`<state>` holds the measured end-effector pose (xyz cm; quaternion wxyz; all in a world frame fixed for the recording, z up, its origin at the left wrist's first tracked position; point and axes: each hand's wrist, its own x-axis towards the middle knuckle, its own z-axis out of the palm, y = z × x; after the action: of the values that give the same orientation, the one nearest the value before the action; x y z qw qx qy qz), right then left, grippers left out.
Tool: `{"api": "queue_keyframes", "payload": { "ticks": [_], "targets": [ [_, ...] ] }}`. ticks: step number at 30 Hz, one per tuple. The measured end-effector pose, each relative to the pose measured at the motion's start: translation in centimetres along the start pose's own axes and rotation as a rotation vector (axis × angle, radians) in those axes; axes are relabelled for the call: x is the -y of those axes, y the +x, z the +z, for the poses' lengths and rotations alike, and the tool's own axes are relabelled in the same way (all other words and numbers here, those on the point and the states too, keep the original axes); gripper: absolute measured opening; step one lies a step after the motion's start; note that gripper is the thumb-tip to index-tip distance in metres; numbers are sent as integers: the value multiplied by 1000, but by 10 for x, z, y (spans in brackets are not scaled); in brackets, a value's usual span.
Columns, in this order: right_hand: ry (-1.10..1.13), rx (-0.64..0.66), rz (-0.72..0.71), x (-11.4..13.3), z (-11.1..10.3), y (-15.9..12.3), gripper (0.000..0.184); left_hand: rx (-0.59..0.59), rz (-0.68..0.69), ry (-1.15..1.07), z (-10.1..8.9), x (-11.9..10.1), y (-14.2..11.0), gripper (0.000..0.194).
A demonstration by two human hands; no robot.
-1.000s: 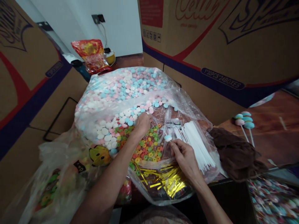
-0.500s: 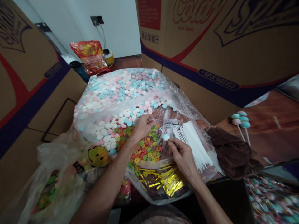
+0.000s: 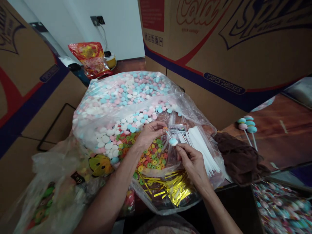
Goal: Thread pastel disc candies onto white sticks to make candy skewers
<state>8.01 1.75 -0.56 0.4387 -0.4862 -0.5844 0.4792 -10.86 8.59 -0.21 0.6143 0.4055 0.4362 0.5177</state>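
Note:
My right hand [image 3: 191, 159] pinches a thin white stick below a blue-and-white marshmallow [image 3: 173, 142] threaded on it. The stick's upper end points up and left, toward my left hand [image 3: 152, 131]. Between the left thumb and forefinger is a small orange gummy ring [image 3: 165, 129], at or very near the stick tip; whether it is on the tip I cannot tell. Under the left hand lie loose gummy rings [image 3: 154, 157] in red, green and yellow. White, pink and blue marshmallows [image 3: 133, 122] spill beyond them. White sticks [image 3: 202, 149] lie right of my hands.
Gold twist ties [image 3: 179, 190] lie in front, on the clear plastic. A large bag of marshmallows [image 3: 124, 87] stands behind. At right are finished marshmallow sticks [image 3: 247, 125] and a brown cloth [image 3: 240, 159]. Cardboard boxes [image 3: 195, 61] wall both sides; a box of wrapped sweets [image 3: 282, 208] is lower right.
My left hand has moved right from over the gummy rings to the stick tip, and an orange gummy ring now shows in its fingers. The right hand stays nearly in place.

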Motion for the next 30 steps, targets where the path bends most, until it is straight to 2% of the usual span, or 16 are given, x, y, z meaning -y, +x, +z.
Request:
{"api": "queue_keyframes", "payload": {
  "ticks": [4, 11, 15, 23, 30],
  "targets": [
    [30, -17, 4, 1, -1, -1, 20, -12, 11, 1, 0, 1, 0, 31],
    [16, -56, 38, 6, -4, 0, 23, 40, 48, 139, 2, -2, -1, 31],
    [-33, -18, 30, 2, -8, 3, 25, 52, 61, 187, 6, -5, -3, 31],
    [-224, -86, 11, 0, -9, 0, 26, 13, 214, 443, 14, 1, -4, 18],
    [-331, -90, -27, -2, -7, 1, 26, -25, 134, 384, 14, 6, -4, 21]
  ]
}}
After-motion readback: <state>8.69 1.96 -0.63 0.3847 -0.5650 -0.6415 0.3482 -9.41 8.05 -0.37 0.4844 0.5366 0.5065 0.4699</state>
